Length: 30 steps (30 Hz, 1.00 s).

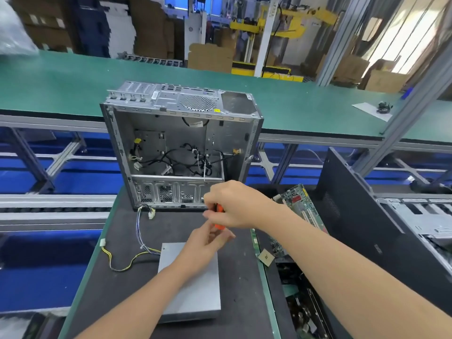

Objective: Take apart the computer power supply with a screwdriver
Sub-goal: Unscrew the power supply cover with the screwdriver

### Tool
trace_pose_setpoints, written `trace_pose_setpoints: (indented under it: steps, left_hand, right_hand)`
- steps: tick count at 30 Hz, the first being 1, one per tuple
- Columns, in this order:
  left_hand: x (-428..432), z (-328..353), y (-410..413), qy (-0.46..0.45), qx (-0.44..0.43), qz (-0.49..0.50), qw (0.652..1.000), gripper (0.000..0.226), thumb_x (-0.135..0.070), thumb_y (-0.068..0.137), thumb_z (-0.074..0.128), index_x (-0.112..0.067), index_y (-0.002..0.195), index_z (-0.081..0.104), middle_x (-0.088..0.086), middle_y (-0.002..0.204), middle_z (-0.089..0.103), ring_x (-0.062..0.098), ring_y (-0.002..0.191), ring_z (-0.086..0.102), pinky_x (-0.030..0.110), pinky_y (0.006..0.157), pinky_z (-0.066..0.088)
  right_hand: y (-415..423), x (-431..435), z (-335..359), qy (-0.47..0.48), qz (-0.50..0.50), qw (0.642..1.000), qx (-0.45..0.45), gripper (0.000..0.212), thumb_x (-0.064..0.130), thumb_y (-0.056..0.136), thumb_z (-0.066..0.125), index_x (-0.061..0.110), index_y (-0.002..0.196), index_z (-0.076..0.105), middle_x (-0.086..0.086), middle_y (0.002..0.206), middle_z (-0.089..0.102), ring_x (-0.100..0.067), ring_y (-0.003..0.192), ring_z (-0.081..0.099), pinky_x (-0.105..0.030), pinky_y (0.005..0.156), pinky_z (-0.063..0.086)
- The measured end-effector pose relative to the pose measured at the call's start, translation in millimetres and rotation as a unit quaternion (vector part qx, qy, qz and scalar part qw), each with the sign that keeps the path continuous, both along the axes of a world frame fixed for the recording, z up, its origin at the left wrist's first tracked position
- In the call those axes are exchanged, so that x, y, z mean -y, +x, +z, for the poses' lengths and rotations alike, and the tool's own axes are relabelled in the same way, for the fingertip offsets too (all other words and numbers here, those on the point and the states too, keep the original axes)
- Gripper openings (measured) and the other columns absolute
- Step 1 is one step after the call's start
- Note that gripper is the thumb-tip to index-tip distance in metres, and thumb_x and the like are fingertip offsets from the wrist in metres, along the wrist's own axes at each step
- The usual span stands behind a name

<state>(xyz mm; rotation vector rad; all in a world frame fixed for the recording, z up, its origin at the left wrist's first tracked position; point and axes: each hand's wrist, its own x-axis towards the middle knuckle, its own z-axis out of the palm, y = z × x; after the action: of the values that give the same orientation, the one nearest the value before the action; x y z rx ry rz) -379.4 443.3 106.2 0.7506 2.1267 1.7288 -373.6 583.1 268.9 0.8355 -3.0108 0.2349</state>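
Right hand (234, 206): fingers (209, 200) curled round the orange handle of the one screwdriver (218, 212), held roughly upright. Left hand (208, 243): fingers meet the tool's lower end; whether they pinch it cannot be told. One power supply (193, 292) lies flat on the surface (117, 289) just below both hands, under the left forearm, with its long axis pointing away from the person. One open computer case (181, 148) stands beyond.
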Motion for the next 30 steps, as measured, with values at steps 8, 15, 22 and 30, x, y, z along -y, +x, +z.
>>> trace_pose_setpoints:
  steps: [8,15,22,30]
  left_hand:
    - [-1.6,23.2,-9.5,-0.016,-0.015,-0.028,0.999,0.023,-0.053,0.1,0.053,-0.037,0.107,0.067,-0.011,0.101,0.079,0.011,0.102,0.073,0.044,0.099,0.054]
    - [-5.0,23.1,-6.5,-0.001,-0.003,-0.029,1.0,0.014,-0.059,0.097,0.053,-0.05,0.105,0.06,-0.012,0.102,0.079,0.006,0.104,0.073,0.037,0.098,0.054]
    - [1.7,29.7,-10.1,0.007,0.007,-0.046,0.999,0.016,-0.047,0.101,0.051,-0.046,0.114,0.06,-0.009,0.108,0.079,0.008,0.105,0.073,0.014,0.086,0.052]
    - [7.2,34.2,-12.5,-0.014,0.007,-0.063,0.998,0.023,-0.045,0.102,0.052,-0.029,0.115,0.063,-0.011,0.105,0.079,0.009,0.103,0.072,0.018,0.088,0.053]
  right_hand:
    - [8.9,7.2,7.0,0.02,-0.197,0.98,-0.024,0.026,0.041,0.098,0.054,0.015,0.093,0.049,-0.002,0.079,0.051,-0.024,0.069,0.053,-0.037,0.06,0.048]
    - [2.3,9.4,9.6,0.104,-0.219,0.969,0.048,0.034,0.04,0.102,0.052,0.013,0.082,0.05,-0.002,0.076,0.047,-0.018,0.059,0.048,-0.03,0.05,0.035]
    - [-0.7,-3.3,21.6,0.07,-0.096,0.984,0.13,0.013,0.024,0.091,0.064,0.018,0.099,0.056,0.002,0.093,0.052,-0.023,0.084,0.057,-0.043,0.071,0.055]
    - [8.6,-2.0,21.0,0.033,-0.07,0.991,0.108,0.013,0.022,0.085,0.062,0.021,0.095,0.056,0.004,0.098,0.049,-0.018,0.084,0.053,-0.04,0.068,0.054]
